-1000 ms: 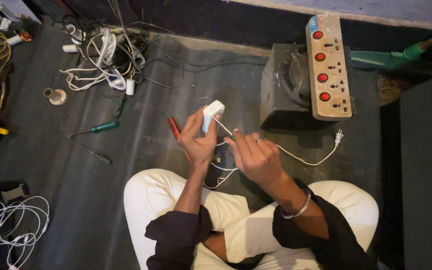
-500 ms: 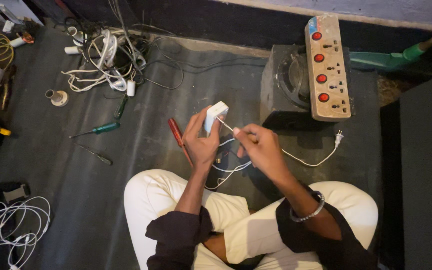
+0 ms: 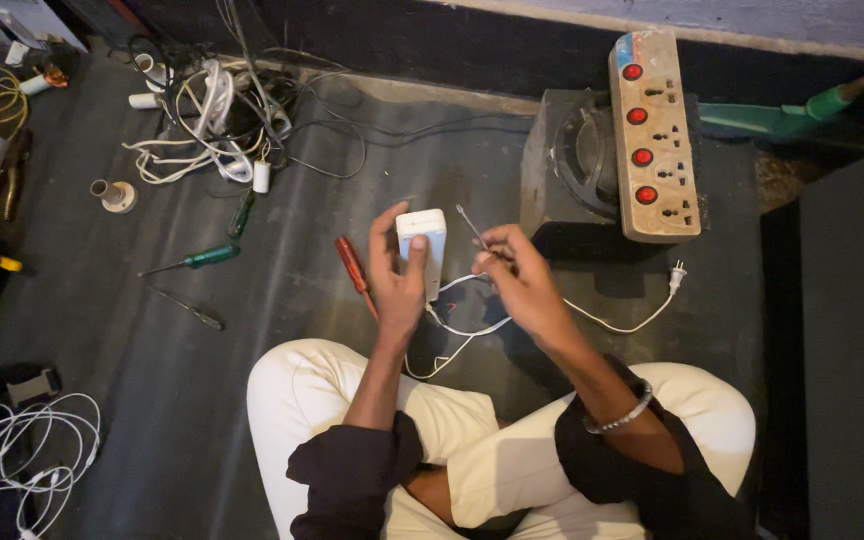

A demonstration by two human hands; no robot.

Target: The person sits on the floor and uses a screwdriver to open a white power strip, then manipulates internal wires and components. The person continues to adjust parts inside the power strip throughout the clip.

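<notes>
Gripping the white charger block upright in our left hand, above our lap, we pinch a thin metal probe in our right hand (its white cable trails right); next likely needs seating that tip precisely.

The adapter is white, its cord white too. Nearby lie a red-handled screwdriver and a green-handled screwdriver on the dark grey floor. The beige power strip, far right, carries red switches.
</notes>
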